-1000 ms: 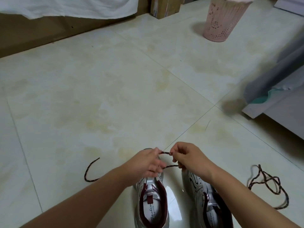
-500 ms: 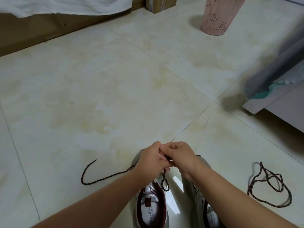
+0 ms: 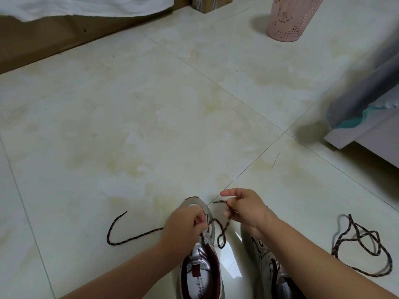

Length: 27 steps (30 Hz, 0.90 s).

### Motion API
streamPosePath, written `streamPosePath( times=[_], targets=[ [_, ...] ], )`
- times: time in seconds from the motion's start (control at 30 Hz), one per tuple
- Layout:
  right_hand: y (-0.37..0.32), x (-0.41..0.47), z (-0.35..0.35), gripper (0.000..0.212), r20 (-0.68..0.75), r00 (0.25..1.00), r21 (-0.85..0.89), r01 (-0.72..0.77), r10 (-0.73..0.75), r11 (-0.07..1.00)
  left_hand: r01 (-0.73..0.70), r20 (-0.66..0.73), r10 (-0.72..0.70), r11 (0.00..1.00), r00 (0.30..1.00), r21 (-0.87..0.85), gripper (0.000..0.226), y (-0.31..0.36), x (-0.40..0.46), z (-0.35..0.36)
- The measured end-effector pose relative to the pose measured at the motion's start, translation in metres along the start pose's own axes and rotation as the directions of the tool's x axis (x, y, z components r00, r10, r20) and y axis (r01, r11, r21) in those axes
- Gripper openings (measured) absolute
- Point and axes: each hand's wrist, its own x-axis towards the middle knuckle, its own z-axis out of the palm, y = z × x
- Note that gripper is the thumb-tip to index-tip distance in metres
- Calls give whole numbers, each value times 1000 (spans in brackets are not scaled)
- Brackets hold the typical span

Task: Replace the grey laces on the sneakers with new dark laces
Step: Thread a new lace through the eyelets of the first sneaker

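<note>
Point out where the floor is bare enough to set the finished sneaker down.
Bare floor runs from the sneakers up to the pink bin. Crowded spots: the lace tail on the left, the spare lace on the right.

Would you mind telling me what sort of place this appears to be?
Probably a room at home, perhaps a bedroom: a glossy cream tiled floor, a white sheet hanging over a brown wooden frame, and a pink perforated plastic bin.

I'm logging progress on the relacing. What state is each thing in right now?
left hand: closed on the lace at the shoe's eyelets
right hand: pinching the lace's free end
dark lace: partly threaded, tail on the floor
left sneaker: upright, being laced
right sneaker: upright, lacing hidden by the arm
spare dark lace: loose, tangled on the floor
pink basket: upright
</note>
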Motion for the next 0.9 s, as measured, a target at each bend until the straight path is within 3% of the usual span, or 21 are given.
streamPosePath(
  times=[0.1,0.17,0.3,0.4,0.5,0.67,0.8,0.9],
  targets=[
    [10,3,0,33,58,998,-328,42,-24,944,-6,42,-5,963,999,268,12,-18,-9,2],
    [16,3,4,23,129,991,-452,94,-39,887,45,44,-62,949,997,313,17,-23,-14,5],
    [25,2,13,10,231,969,-642,220,-89,735,125,31,-135,966,990,224,16,-21,-13,11],
    [30,2,16,27,242,961,-793,277,-136,543,229,15,-232,968,973,97,13,-20,-12,16],
    [36,2,16,23,263,941,-838,333,-215,432,323,-17,-324,946,946,-22,19,-19,-11,23],
    [40,-1,12,23,272,911,-836,383,-309,393,476,-12,-486,860,874,-185,9,-8,-10,26],
    [44,-2,11,21,362,880,-871,438,-308,225,497,56,-511,798,858,-340,22,-10,-13,24],
    [44,-1,14,22,377,879,-883,436,-291,175,492,61,-509,786,859,-374,25,-11,-14,24]
  ],
)
